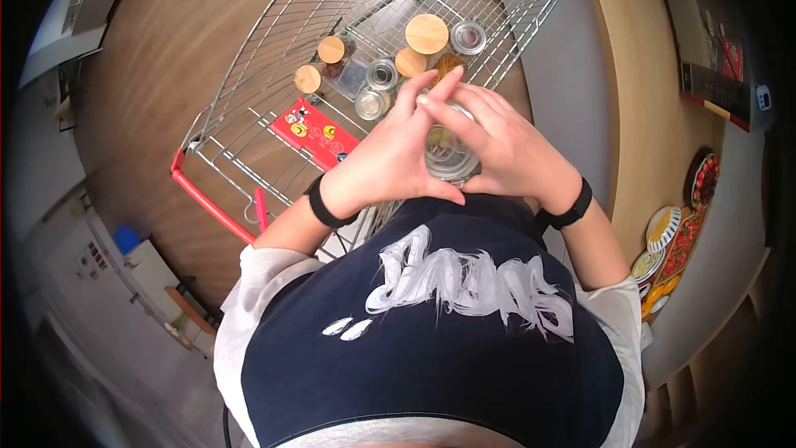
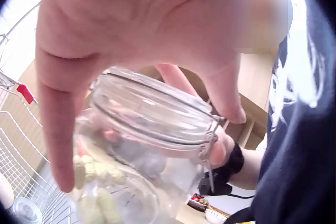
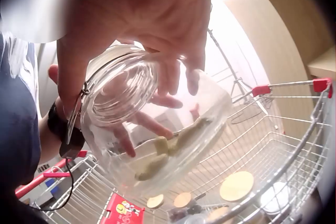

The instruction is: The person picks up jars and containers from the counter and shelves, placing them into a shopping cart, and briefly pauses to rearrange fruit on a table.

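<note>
Both hands surround a clear glass clip-top jar [image 1: 448,156] in front of the chest, over the near end of a shopping cart [image 1: 224,203]. Its lid looks closed, and a wire clasp [image 2: 208,142] shows at the rim. Pale yellow-green pieces [image 3: 170,152] lie inside, and the jar is tilted in the right wrist view. The left hand [image 1: 383,155] holds one side with spread, bent fingers and its thumb near the rim. From the other side the right hand [image 1: 516,152] grips it, its thumb by the clasp. Fingertips of both hands meet at the far side.
In the cart stand several jars, some with wooden lids [image 1: 426,34] and some with glass lids [image 1: 468,36]. A red cartoon panel [image 1: 315,134] sits near the handle [image 1: 214,207]. To the right runs a wooden counter [image 1: 634,75] with plates of food [image 1: 664,229].
</note>
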A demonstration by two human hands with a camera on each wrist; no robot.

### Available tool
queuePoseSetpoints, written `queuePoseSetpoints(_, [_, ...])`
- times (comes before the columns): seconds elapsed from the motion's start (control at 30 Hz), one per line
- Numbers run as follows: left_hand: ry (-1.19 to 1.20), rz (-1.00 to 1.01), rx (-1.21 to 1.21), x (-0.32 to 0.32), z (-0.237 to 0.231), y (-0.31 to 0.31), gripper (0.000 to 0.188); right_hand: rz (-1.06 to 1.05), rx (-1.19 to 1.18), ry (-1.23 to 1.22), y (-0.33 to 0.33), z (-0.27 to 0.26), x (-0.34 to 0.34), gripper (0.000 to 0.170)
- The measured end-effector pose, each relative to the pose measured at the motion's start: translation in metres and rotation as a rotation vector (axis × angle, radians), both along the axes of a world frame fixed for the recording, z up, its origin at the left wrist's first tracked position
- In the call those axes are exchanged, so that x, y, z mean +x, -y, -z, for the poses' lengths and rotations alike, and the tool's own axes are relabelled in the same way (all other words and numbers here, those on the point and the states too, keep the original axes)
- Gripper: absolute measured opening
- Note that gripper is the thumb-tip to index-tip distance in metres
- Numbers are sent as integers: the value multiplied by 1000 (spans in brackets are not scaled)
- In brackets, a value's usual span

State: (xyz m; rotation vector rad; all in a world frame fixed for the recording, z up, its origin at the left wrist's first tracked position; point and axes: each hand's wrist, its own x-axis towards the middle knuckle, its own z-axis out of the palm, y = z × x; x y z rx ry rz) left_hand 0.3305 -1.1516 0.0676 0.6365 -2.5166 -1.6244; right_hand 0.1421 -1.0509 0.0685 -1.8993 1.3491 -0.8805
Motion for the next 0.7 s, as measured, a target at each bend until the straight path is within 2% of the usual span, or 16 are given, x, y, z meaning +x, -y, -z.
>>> queuePoseSetpoints(0.03, [50,79,-87,2,-7,2,129,-41,-7,-19,4,2,2,109])
queuePoseSetpoints(0.07, [53,89,-87,6,-9,2,129,-32,-7,-16,7,4,6,109])
queuePoseSetpoints(0.13, [91,70,-260,14,-10,0,127,-100,-32,-79,12,9,14,112])
queuePoseSetpoints(0.2, [90,67,-262,18,-12,1,123,-103,-14,-103,13,17,16,114])
queuePoseSetpoints(0.27, [154,203,-338,22,-11,8,120,-85,-9,57,15,26,19,119])
queuePoseSetpoints(0.33, [119,214,-310,24,-9,13,119,-85,-10,98,17,28,20,121])
queuePoseSetpoints(0.4, [113,195,-180,27,0,14,119,-86,-9,131,17,29,21,122])
queuePoseSetpoints(0.47, [94,194,-131,29,8,17,117,-110,160,197,17,36,22,129])
queuePoseSetpoints(0.6, [133,187,-9,37,21,21,118,-87,139,276,16,47,30,136])
queuePoseSetpoints(0.7, [135,204,50,39,17,24,120,-109,265,351,16,53,36,139])
